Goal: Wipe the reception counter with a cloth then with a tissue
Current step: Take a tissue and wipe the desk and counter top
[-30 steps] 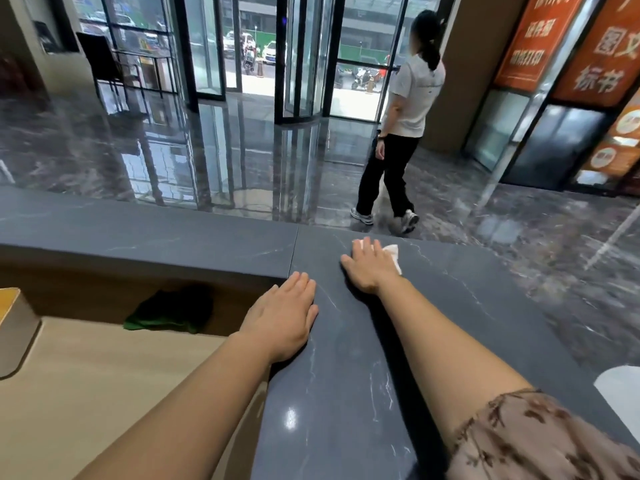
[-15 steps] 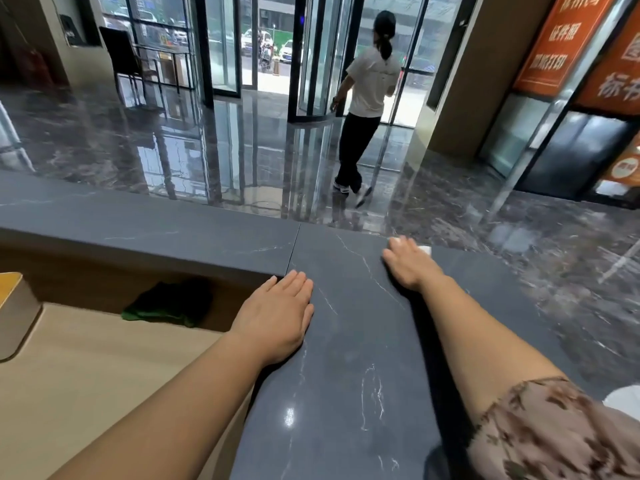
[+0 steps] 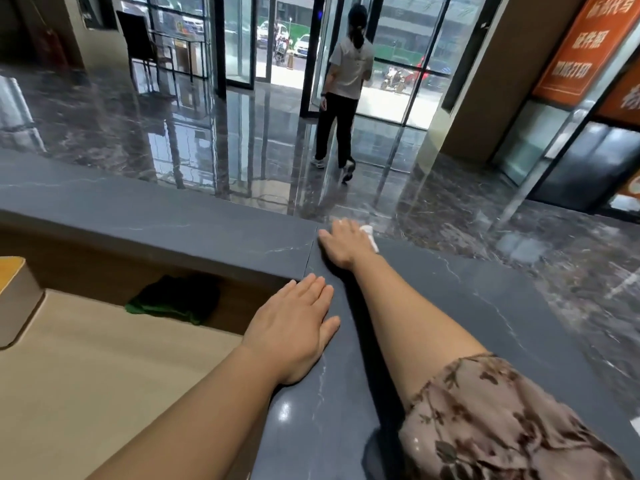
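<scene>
At the far left edge of the frame we see a tan box (image 3: 14, 303) on the lower wooden desk (image 3: 104, 375). A little further right, in the shadow under the raised ledge, lies a dark green cloth (image 3: 173, 301), crumpled and apart from both hands; we judge the cloth stage is done and the tissue stage is under way.

Centre frame, our left hand (image 3: 294, 330) lies palm down on the near edge of the dark stone tabletop (image 3: 467, 306). Its fingers (image 3: 317, 287) are spread flat and hold nothing; it looks like a brace.

Right of it, our right hand (image 3: 344, 244) reaches to the far edge of the tabletop, beside the seam where two slabs meet at the corner. It presses flat on a white tissue (image 3: 369, 237); the fingers are extended over it, pinning it against the stone, not curled round it. Only a small crumpled strip shows past the right side of the hand, running roughly along the hand's edge; the rest is hidden beneath the palm.

The right hand is the one on the tissue, with the left well nearer us. The unwiped stretch, as we judge it, lies left along the ledge and back toward us.

At the upper centre, a person (image 3: 343, 91) walks toward the glass doors.
</scene>
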`<control>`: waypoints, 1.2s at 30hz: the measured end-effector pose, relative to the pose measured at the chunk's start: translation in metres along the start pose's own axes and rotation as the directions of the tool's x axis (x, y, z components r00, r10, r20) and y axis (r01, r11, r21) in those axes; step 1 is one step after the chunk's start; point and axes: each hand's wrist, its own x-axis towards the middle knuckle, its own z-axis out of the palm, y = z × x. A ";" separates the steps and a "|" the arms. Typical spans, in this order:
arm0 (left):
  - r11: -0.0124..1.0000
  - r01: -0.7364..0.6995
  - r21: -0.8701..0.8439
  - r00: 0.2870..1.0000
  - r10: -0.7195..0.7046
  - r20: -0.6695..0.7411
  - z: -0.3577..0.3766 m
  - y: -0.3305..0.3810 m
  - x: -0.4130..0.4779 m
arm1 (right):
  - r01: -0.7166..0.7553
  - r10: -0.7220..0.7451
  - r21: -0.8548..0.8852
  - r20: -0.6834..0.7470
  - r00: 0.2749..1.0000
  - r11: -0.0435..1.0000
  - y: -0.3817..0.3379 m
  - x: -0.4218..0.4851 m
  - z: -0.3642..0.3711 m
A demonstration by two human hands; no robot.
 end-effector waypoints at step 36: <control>0.957 -0.067 0.283 0.986 0.021 0.163 -0.021 0.053 0.008 | 0.161 -0.161 0.000 0.063 0.985 0.987 0.089 -0.149 -0.009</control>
